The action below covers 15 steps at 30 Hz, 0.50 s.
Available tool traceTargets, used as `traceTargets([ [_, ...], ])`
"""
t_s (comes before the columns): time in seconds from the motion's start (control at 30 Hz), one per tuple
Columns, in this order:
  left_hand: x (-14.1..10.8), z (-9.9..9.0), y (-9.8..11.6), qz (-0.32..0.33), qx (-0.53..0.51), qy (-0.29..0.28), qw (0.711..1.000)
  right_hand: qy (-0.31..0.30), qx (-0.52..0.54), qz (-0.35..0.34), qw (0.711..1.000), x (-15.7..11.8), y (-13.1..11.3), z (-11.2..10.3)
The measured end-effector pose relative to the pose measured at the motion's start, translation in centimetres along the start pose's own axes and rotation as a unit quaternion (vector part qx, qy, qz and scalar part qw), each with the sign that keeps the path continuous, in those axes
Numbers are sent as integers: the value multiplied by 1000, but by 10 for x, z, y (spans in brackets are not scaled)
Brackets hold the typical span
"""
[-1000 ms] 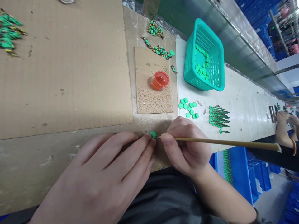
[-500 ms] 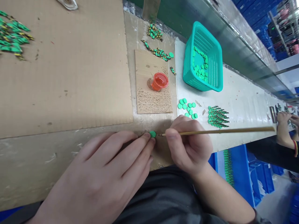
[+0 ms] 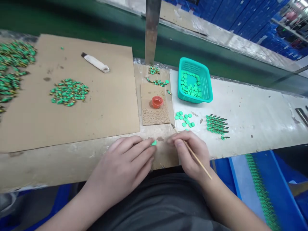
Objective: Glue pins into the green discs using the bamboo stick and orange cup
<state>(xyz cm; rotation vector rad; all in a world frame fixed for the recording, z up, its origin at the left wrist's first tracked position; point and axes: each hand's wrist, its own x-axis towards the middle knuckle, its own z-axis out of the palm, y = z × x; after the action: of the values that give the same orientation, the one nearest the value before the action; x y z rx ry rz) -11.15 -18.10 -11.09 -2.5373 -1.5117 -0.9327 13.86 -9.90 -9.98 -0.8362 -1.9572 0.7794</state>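
My left hand (image 3: 130, 157) lies low over the bench edge, fingertips closed on a small green disc (image 3: 154, 143). Just right of it, my right hand (image 3: 192, 150) pinches a thin wooden-handled brush (image 3: 199, 162). The brush slants, its dark tip up by the lower right corner of a small cardboard piece (image 3: 146, 120) and its handle end down over my wrist. On that cardboard stands a small red cup (image 3: 157, 102) with liquid inside. Several loose green discs (image 3: 185, 118) lie beyond my right hand.
A teal basket (image 3: 207, 93) holds more discs. Right of the loose discs, discs with dark twisted pieces stand in rows (image 3: 216, 123). Green-and-black small parts (image 3: 69, 92) are heaped on a large cardboard sheet (image 3: 113, 96), near a white-handled tool (image 3: 95, 62). A metal post (image 3: 152, 35) rises behind.
The brush has swung from lying level, tip near the disc, to slanting with its tip away toward the cardboard. My left hand still holds the disc. The view has shifted, showing more bench.
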Motion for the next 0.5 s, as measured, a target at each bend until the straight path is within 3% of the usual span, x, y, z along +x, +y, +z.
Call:
traceTargets([
  [0.17, -2, -3, -2, -17, -31, -12, 999, -105, -42, -72, 991, 2, 4, 13],
  [0.4, -8, -6, -3, -40, -49, -2, 998, -91, -46, -69, 992, -3, 7, 18],
  [0.5, -7, -9, -4, -30, -59, -12, 998, -118, -53, -69, 989, -2, 5, 17],
])
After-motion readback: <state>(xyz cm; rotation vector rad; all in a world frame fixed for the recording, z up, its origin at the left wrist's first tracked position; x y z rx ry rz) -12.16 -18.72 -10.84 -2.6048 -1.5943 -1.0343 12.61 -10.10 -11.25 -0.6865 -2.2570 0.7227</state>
